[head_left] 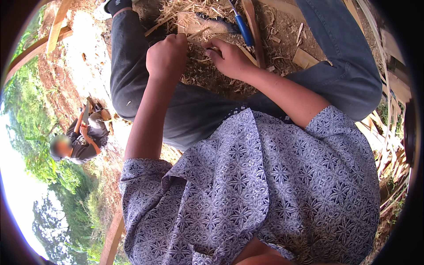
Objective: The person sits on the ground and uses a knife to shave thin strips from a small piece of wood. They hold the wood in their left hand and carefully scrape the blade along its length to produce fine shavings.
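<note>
My left hand (pixel 167 57) is closed in a fist, its back toward me, at the left end of a thin pale strip of wood or bamboo (pixel 194 42). At the strip's other end my right hand (pixel 229 58) is closed, with thumb and forefinger bent together. The fingers hide how much of the strip each hand grips. Just beyond the hands lies a flat pale wooden board (pixel 192 27) with a blackened part along its right side. A tool with a blue handle (pixel 243 29) lies right of the board, beside a long brown wooden piece (pixel 254 26).
Curly wood shavings (pixel 212 8) litter the ground between my spread legs. A small wood offcut (pixel 304 57) lies near my right knee. Split strips (pixel 388 132) are heaped at the far right. At left another person (pixel 88 132) sits on the sunlit slope, near green plants.
</note>
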Available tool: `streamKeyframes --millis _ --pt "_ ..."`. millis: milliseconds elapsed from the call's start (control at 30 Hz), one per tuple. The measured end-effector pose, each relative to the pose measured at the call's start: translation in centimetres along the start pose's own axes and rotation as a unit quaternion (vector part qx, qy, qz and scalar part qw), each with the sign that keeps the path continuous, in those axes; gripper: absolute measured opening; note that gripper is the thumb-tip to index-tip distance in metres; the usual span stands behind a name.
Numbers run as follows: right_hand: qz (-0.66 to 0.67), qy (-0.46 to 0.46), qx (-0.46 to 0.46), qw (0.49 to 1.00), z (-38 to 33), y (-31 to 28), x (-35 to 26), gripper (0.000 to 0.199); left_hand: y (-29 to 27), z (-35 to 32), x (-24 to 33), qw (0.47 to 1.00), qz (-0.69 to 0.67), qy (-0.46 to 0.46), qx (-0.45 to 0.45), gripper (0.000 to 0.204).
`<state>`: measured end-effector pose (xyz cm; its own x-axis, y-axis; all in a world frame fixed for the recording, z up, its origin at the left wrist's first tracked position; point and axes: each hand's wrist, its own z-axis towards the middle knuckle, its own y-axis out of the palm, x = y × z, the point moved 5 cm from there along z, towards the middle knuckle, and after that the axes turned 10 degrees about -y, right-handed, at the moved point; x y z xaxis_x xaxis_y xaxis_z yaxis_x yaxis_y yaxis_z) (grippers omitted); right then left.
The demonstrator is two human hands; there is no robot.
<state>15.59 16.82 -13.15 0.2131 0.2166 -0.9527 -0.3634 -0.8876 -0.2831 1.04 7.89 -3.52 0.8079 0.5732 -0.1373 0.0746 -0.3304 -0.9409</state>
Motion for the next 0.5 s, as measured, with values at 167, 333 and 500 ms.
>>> streamKeyframes --millis 167,333,500 --pt "-0.055 0.120 -0.050 0.990 0.8 -1.8 0.9 0.027 -0.1 -0.1 -0.1 1.000 0.009 0.019 0.011 0.006" --pt "-0.027 0.067 -0.028 0.997 0.5 -1.1 0.8 0.027 -0.4 0.1 0.1 0.999 0.015 0.030 0.026 0.005" --pt "-0.011 0.059 -0.039 0.997 0.3 -0.6 -0.6 0.028 0.0 -0.1 -0.1 1.000 0.011 0.017 0.016 0.006"
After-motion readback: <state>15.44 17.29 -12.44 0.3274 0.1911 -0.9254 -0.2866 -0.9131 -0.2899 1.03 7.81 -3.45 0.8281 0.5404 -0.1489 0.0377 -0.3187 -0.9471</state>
